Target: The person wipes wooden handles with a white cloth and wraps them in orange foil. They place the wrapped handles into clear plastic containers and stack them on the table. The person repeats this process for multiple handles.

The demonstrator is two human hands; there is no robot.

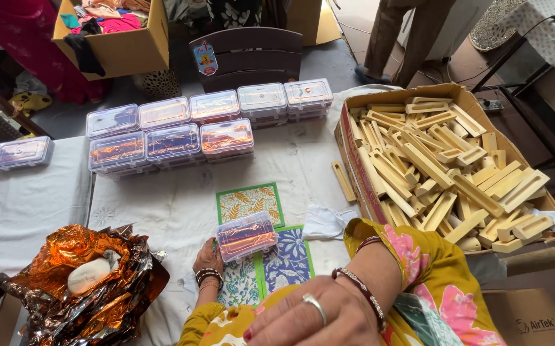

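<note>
- Clear box (247, 234) — small, lidded, coppery contents showing through — sits on the patterned cards (250, 204), just right of the left hand (208, 257).
- Left hand lies on the white cloth (162, 205), fingers bent and touching the box's left end; hard to tell whether it grips the box or only rests against it. Bangles at the wrist.
- Right hand (306, 317) is at the bottom edge, nearest the camera, palm down, fingers loose and spread, holding nothing. Ring on one finger, bracelets at the wrist, yellow floral sleeve (418, 269) behind it.
- Cards under and beyond the box: a green-bordered one with leaf print farther away, a blue floral one just right of the left hand, another partly under the wrist.
- Left of the left hand — crumpled orange foil (91, 282) with a white soap (88, 275) lying in it.
- Beyond both hands, two rows of closed clear boxes (207, 125) stacked on the cloth; one more box (22, 152) well off to the left.
- Right of the right hand, an open carton (354, 147) heaped with pale wooden pieces (444, 166); a single wooden piece (342, 181) lies on the cloth just beside its near wall.
- White rag (325, 223) between cards and carton.
- Far side: a dark chair (248, 54), a carton of clothes (120, 35), another person's legs (405, 38) standing.
</note>
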